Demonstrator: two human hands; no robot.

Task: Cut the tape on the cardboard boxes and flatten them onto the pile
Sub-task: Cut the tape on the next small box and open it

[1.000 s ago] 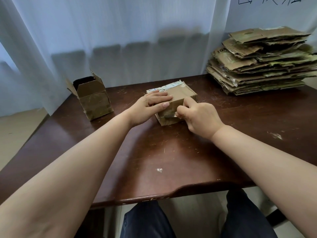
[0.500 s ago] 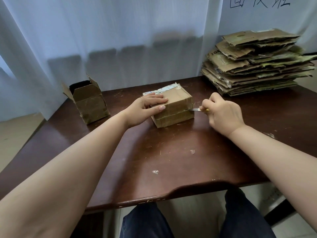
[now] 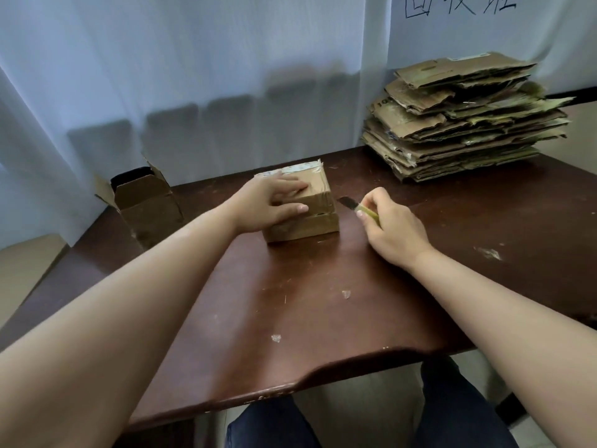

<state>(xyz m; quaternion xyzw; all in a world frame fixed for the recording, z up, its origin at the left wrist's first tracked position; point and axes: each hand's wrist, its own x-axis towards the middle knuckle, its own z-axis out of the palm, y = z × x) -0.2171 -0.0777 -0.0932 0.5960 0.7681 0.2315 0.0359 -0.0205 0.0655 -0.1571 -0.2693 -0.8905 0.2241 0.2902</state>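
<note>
L hand (image 3: 274, 202) flat on taped box (image 3: 303, 221) mid-table; R hand (image 3: 392, 227) clenched on knife (image 3: 355, 205). Cardboard looks light, slides easily—press top.

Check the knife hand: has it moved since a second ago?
Yes. The right hand with the knife has pulled rightward, off the taped box, toward the pile.

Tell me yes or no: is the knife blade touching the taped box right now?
No: the blade held in the right hand ends in clear tabletop just right of the taped box, which the left hand presses down.
</note>
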